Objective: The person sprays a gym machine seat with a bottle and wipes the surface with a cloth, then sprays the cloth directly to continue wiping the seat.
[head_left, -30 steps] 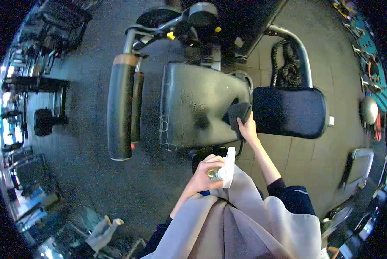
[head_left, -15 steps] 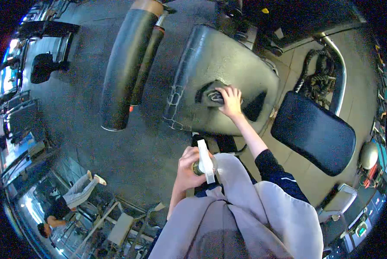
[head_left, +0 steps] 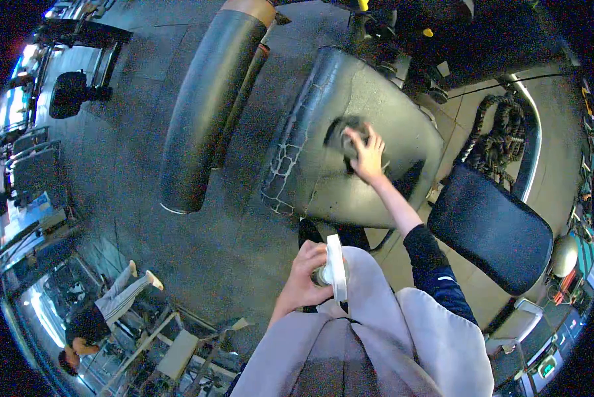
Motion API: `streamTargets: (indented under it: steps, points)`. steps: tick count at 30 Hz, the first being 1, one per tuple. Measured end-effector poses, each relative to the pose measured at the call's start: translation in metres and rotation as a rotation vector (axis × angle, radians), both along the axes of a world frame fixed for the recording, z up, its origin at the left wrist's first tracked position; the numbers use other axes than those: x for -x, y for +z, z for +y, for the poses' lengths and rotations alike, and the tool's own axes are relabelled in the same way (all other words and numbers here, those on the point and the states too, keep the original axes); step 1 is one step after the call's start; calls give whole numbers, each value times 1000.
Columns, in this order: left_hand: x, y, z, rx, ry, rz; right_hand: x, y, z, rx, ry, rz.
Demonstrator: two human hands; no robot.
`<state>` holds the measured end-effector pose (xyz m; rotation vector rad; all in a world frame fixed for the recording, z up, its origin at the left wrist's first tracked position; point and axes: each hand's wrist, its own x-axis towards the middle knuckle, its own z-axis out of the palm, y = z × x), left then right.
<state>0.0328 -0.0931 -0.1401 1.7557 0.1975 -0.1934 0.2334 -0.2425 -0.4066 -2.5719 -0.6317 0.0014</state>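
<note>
My right hand (head_left: 368, 153) presses down on a dark cloth (head_left: 343, 134) that lies bunched on a worn black padded seat (head_left: 390, 119). The fingers are bent over the cloth and slightly blurred, and part of it is hidden under the palm. Cracks run along the seat's left edge, and its top has a dull sheen. Close to my body, my left hand (head_left: 305, 278) is wrapped round a spray bottle (head_left: 337, 268) with a white trigger head. Most of the bottle's body is hidden by the hand and that head.
A long black padded roller (head_left: 217, 99) stands left of the seat. To the right are a smaller black pad (head_left: 492, 225), a coiled dark rope (head_left: 499, 135) and a curved metal tube (head_left: 532, 126). Another person (head_left: 98, 317) is at the lower left among gym machines.
The view has shifted, so the seat and roller appear farther right and lower. My right hand and the cloth have slid slightly toward the seat's far side. My left hand keeps the bottle.
</note>
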Motion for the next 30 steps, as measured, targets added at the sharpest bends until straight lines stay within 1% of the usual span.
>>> streamTargets:
  steps: [2, 5, 6, 8, 9, 12, 13, 16, 18, 19, 21, 22, 25, 26, 27, 29, 30]
  points:
    - [1, -5, 3, 10, -3, -3, -47, -3, 16, -19, -152, -72]
    - [3, -10, 3, -23, 23, -12, -127, 4, 35, -50, -325, -28]
    - [6, -15, 5, -37, 7, -28, -145, 7, 41, -60, -378, -34]
    - [11, -23, 9, -63, -23, -66, -161, 14, 48, -45, -417, 37]
    - [11, -23, 7, -52, -5, -56, -157, 14, 47, -69, -403, 15]
    - [1, -17, 4, 8, 18, -55, -128, 11, 37, -74, -258, -50]
    - [-4, -12, 3, 43, 12, -66, -109, 8, 34, -44, -177, -54]
    - [-10, -8, 0, 131, -4, -74, -22, 8, 29, 19, 70, -40]
    - [-14, -10, -4, 153, -36, -93, 43, 27, 26, -75, 248, -1]
    - [-14, -12, -7, 125, -54, -85, 76, 30, 24, -45, 319, 13]
    - [-17, -15, -8, 130, -83, -83, 135, 21, 15, -30, 439, 35]
    - [-18, -17, -9, 132, -98, -82, 149, 19, 14, -46, 487, 43]
    - [-20, -21, -11, 86, -107, -81, 141, 8, 7, -45, 571, 20]
    - [-20, -21, -10, 80, -113, -76, 130, 3, 9, -15, 517, 37]
    - [-20, -22, -9, 86, -108, -88, 108, 11, 16, 1, 427, 6]
    - [-18, -24, -5, 99, -99, -115, 49, 12, 37, -72, 201, -158]
    - [-17, -23, -3, 98, -99, -91, 13, 17, 45, -21, 131, -95]
